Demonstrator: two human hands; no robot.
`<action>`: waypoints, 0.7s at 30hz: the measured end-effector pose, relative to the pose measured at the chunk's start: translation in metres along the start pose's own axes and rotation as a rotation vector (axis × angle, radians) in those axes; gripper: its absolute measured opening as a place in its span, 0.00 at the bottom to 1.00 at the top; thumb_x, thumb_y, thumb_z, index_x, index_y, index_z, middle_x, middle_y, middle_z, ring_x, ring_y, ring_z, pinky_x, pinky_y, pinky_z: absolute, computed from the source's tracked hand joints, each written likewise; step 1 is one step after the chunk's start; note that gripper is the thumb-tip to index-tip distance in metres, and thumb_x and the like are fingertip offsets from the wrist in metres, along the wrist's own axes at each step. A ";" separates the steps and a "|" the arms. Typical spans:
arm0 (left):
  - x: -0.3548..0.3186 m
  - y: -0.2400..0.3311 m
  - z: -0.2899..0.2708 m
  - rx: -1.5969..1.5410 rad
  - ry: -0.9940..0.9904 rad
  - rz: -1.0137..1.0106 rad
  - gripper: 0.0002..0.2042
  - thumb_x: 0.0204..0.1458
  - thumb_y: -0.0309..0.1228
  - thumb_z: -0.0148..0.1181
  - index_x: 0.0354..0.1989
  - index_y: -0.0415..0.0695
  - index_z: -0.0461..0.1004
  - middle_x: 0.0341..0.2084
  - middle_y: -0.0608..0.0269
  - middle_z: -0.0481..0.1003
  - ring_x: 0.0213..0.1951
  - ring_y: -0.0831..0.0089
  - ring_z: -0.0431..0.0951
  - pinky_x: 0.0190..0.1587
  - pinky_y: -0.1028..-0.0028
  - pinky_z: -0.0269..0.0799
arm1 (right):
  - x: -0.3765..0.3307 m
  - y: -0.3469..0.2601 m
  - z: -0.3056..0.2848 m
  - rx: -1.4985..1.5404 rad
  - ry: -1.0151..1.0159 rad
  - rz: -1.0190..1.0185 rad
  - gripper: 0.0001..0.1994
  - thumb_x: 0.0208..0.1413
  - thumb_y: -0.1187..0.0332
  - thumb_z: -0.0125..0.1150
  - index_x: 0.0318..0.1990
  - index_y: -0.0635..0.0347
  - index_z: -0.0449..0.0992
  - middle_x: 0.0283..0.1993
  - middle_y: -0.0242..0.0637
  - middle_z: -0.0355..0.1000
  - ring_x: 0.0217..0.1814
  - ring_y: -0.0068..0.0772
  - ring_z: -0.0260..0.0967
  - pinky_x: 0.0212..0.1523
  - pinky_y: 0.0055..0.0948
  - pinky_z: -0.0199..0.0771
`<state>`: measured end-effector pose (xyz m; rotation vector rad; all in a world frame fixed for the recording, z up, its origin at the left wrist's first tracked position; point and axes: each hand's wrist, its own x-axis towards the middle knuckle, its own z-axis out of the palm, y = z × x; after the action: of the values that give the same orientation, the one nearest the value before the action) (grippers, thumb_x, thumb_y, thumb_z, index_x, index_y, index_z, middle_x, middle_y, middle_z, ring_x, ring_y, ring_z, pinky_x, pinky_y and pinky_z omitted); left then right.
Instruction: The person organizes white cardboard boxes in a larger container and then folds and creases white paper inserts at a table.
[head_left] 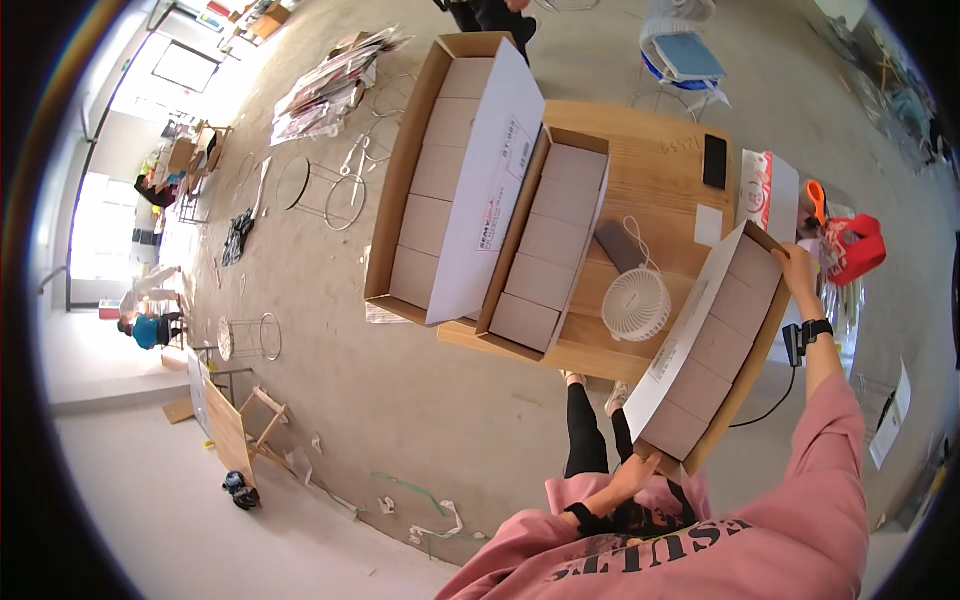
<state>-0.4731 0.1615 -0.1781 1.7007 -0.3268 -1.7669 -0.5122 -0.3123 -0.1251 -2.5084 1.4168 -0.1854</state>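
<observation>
A long cardboard carton [680, 340] with a raised white flap is tilted up at the table's near right side. Inside it, several plain greyish-pink boxes [721, 345] lie in a row. My right hand [797, 270] is closed on its far end. At the near end, my left hand [632, 477] grips the lower corner, its fingertips partly hidden. Two similar cartons stand to the left: a middle carton [488, 310] on the table, and a larger white-sided carton [490, 190] beside it. Both show boxes packed inside.
On the wooden table [655, 130] lie a white fan [636, 305], a grey slab [620, 247], a black phone [714, 162] and a white card [708, 226]. An orange-handled tool [815, 200] and red item [858, 250] sit at right. Another person [490, 15] stands beyond the cartons.
</observation>
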 end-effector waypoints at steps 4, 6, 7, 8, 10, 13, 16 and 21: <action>0.024 0.003 -0.003 0.008 0.041 -0.034 0.21 0.55 0.42 0.43 0.36 0.32 0.69 0.24 0.51 0.72 0.29 0.60 0.71 0.33 0.66 0.65 | 0.022 -0.008 0.021 -0.070 -0.071 0.008 0.14 0.51 0.56 0.54 0.34 0.58 0.76 0.31 0.47 0.72 0.37 0.52 0.69 0.34 0.42 0.67; 0.037 -0.005 0.003 -0.112 0.057 -0.026 0.18 0.56 0.39 0.46 0.35 0.31 0.68 0.22 0.60 0.70 0.23 0.73 0.67 0.26 0.72 0.63 | 0.027 -0.014 0.031 -0.022 -0.031 -0.022 0.13 0.50 0.59 0.55 0.34 0.59 0.76 0.32 0.48 0.72 0.38 0.51 0.69 0.36 0.43 0.67; 0.046 -0.016 0.008 -0.117 0.061 -0.019 0.18 0.56 0.39 0.46 0.35 0.31 0.68 0.22 0.60 0.70 0.23 0.73 0.67 0.26 0.72 0.63 | 0.030 -0.016 0.032 -0.023 -0.027 -0.031 0.13 0.50 0.59 0.55 0.34 0.59 0.76 0.32 0.48 0.72 0.38 0.51 0.69 0.36 0.43 0.67; 0.051 -0.017 0.009 -0.146 0.067 0.005 0.17 0.56 0.38 0.46 0.36 0.32 0.68 0.22 0.61 0.70 0.23 0.74 0.67 0.26 0.72 0.63 | 0.032 -0.016 0.035 -0.060 -0.072 0.002 0.13 0.51 0.59 0.55 0.34 0.59 0.76 0.33 0.48 0.72 0.39 0.51 0.69 0.37 0.43 0.66; 0.064 -0.018 0.006 -0.046 -0.001 -0.047 0.16 0.55 0.37 0.45 0.36 0.33 0.68 0.23 0.63 0.69 0.24 0.74 0.68 0.27 0.73 0.64 | 0.033 -0.016 0.041 -0.093 -0.112 0.027 0.13 0.51 0.59 0.54 0.34 0.59 0.76 0.34 0.47 0.72 0.41 0.51 0.69 0.38 0.43 0.66; 0.074 -0.040 0.017 -0.138 0.104 0.056 0.15 0.55 0.37 0.44 0.34 0.34 0.68 0.22 0.63 0.69 0.23 0.73 0.68 0.26 0.72 0.63 | 0.029 0.001 0.054 -0.081 -0.079 0.006 0.13 0.52 0.61 0.53 0.35 0.61 0.75 0.36 0.48 0.72 0.42 0.52 0.68 0.40 0.43 0.66; 0.067 -0.021 0.016 -0.186 0.119 0.112 0.17 0.55 0.39 0.41 0.31 0.34 0.68 0.20 0.58 0.70 0.24 0.65 0.70 0.29 0.68 0.64 | 0.024 0.011 0.057 0.099 -0.139 0.045 0.13 0.53 0.65 0.52 0.43 0.60 0.71 0.42 0.50 0.71 0.47 0.53 0.66 0.45 0.44 0.65; 0.064 -0.003 0.007 -0.300 -0.009 -0.080 0.19 0.51 0.46 0.48 0.25 0.40 0.71 0.14 0.66 0.67 0.13 0.76 0.65 0.16 0.74 0.59 | 0.001 0.043 0.080 0.137 0.178 -0.050 0.23 0.51 0.69 0.56 0.55 0.65 0.61 0.54 0.52 0.62 0.57 0.53 0.58 0.56 0.40 0.58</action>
<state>-0.4765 0.1235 -0.2295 1.5091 0.0046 -1.7802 -0.5289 -0.3218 -0.2139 -2.4662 1.3549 -0.5093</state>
